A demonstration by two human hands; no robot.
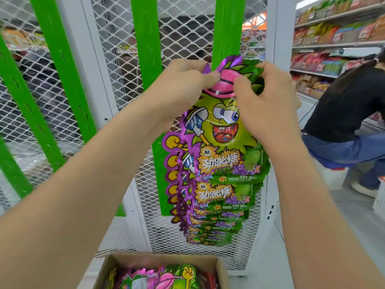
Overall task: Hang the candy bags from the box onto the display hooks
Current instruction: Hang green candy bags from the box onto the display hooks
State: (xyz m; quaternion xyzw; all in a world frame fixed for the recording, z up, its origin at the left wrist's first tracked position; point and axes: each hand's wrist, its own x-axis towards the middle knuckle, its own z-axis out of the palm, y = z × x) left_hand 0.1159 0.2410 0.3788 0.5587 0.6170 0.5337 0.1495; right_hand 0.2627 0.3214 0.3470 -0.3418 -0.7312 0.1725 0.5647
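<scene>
A bunch of several green and purple candy bags [220, 155] with a cartoon face hangs in front of the white mesh display panel [187, 38]. My left hand [183, 80] pinches the top of the front bag on its left side. On the right side my right hand [264, 97] pinches the same top edge. The hook is hidden behind the bags and my fingers. Below, an open cardboard box [116, 265] holds more of the same candy bags [158, 278].
Green slotted uprights [143, 38] run along the mesh rack. At the right a person in a black top and jeans [350, 113] crouches in the aisle. Stocked shelves [333, 38] stand behind that person.
</scene>
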